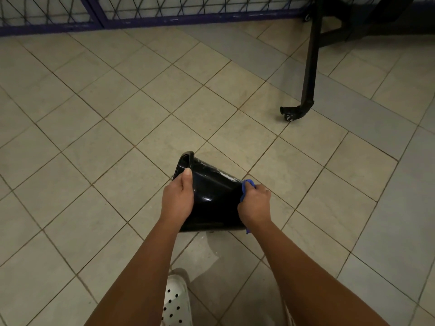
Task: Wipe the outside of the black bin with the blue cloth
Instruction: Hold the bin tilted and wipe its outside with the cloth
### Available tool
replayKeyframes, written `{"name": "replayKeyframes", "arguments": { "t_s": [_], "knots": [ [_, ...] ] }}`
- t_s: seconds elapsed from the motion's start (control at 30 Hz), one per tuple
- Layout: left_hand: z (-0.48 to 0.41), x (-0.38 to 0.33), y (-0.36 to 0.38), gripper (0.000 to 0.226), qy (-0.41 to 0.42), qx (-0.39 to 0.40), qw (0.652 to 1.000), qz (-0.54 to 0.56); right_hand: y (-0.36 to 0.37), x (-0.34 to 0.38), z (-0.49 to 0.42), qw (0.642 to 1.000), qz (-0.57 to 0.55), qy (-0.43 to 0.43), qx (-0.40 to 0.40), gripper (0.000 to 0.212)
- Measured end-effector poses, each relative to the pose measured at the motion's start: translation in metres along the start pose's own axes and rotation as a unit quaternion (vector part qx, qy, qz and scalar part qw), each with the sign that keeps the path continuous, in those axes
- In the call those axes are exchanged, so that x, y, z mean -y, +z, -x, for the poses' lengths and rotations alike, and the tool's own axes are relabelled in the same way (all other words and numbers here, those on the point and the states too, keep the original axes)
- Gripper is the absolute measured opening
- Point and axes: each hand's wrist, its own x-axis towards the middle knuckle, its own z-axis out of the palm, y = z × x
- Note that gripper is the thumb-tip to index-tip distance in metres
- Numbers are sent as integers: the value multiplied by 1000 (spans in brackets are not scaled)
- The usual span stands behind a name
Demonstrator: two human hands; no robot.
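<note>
The black bin, glossy tapered plastic, lies tilted above the beige tiled floor. The left hand curls round its wall near the narrower end. The right hand clutches the crumpled blue cloth against its side.

arms: left hand and right hand bare, forearms bare as far up as shows | footwear: white clog, rounded toe, rows of round vent holes
</note>
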Motion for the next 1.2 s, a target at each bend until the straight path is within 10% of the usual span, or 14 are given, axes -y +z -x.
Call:
{"name": "replayKeyframes", "arguments": {
  "t_s": [0.6, 0.73, 1.2],
  "knots": [
    [-11, -16, -25, 35, -132, 96, 979, 120, 11, -25, -14, 993, -108, 40, 10, 50],
    [-9, -26, -13, 66, -213, 84, 959, 168, 14, -32, -6, 989, -149, 12, 21, 51],
    [-10, -21, -11, 36, -137, -38, 984, 112, 33, -59, 22, 977, -189, -84, -48, 59]
  ]
}}
